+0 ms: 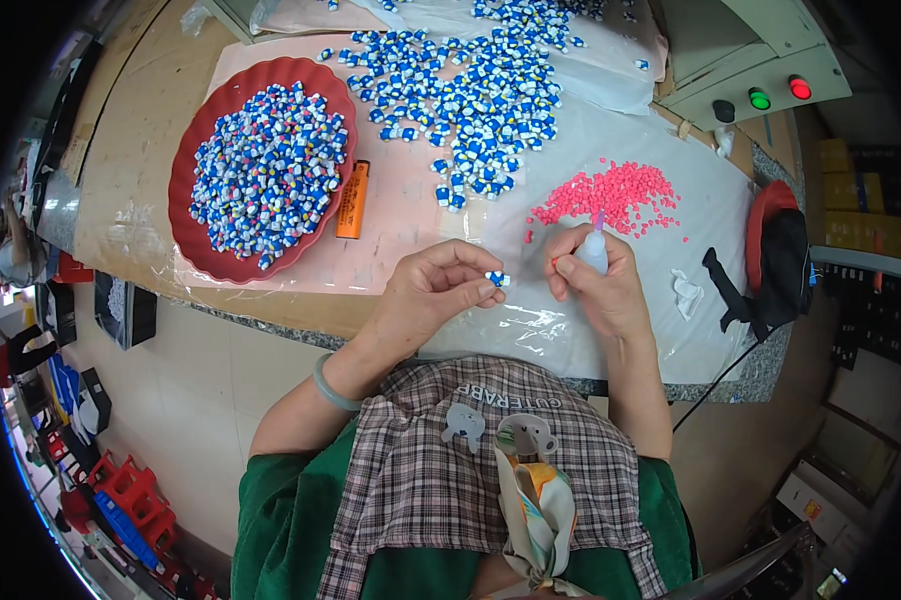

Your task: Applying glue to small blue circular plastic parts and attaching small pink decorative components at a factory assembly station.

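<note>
Between the thumb and fingertips of my left hand is a small blue-and-white figurine piece. My right hand is closed around a small translucent squeeze bottle, its purple nozzle pointing away from me. A tiny reddish bit shows by the right fingertips; I cannot make out what it is. Just beyond that hand lies a scatter of small pink pieces. Many more blue-and-white pieces are heaped at the far middle of the table. Both hands are above the table's near edge, a short gap apart.
A red scalloped tray full of similar pieces stands at the left, with an orange box-shaped object beside it. At the right are a crumpled white scrap and a black cloth item. Behind them, a metal housing carries coloured buttons.
</note>
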